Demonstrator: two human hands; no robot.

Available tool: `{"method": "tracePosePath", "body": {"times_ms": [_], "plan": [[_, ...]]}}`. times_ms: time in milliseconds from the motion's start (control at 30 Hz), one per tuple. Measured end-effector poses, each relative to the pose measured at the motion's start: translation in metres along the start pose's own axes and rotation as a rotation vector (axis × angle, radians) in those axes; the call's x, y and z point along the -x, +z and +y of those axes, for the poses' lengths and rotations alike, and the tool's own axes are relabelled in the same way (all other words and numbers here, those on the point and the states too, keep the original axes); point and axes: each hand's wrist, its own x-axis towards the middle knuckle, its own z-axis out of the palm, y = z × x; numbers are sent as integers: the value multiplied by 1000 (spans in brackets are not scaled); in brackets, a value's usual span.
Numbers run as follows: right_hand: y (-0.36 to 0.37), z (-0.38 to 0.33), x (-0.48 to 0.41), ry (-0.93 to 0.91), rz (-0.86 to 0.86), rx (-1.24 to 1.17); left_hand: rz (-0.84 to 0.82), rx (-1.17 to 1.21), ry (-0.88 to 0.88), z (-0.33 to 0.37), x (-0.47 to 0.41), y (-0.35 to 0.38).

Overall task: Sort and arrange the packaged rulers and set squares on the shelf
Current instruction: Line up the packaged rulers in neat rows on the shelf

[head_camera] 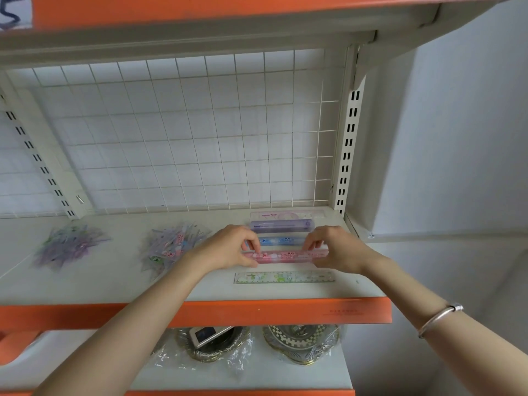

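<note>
From the head camera: pink ruler pinched at both ends, its left end between thumb and fingers of the left hand, its right end likewise in the right hand, both grips narrow and closed on the pack. Long axis left to right, parallel to the front edge of the shelf, over its right part. Just behind, blue ruler, then purple ruler; just in front, green ruler, all lying the same way. Probably needs setting level between blue and green, neither hand nearer. Set-square heaps well to the left.

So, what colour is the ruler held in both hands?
The ruler is pink; the head view shows it.
</note>
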Motion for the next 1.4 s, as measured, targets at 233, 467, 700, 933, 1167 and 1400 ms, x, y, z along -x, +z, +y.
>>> {"method": "tracePosePath", "body": {"times_ms": [233,467,700,933,1167,1400], "plan": [[10,-4,10,32,-152,-53,-191,36,-65,-4,15,8],[14,-8,23,-28,-93,67,-122,-15,-40,-1,22,13],[13,-5,20,-32,-31,37,-78,0,-50,1,20,11],[19,0,25,-40,-35,93,-59,38,-82,-9,23,19],[20,3,27,-37,-12,35,-61,108,-103,-16,28,14],[20,4,28,-44,-3,-2,-65,164,-91,-14,26,14]]}}
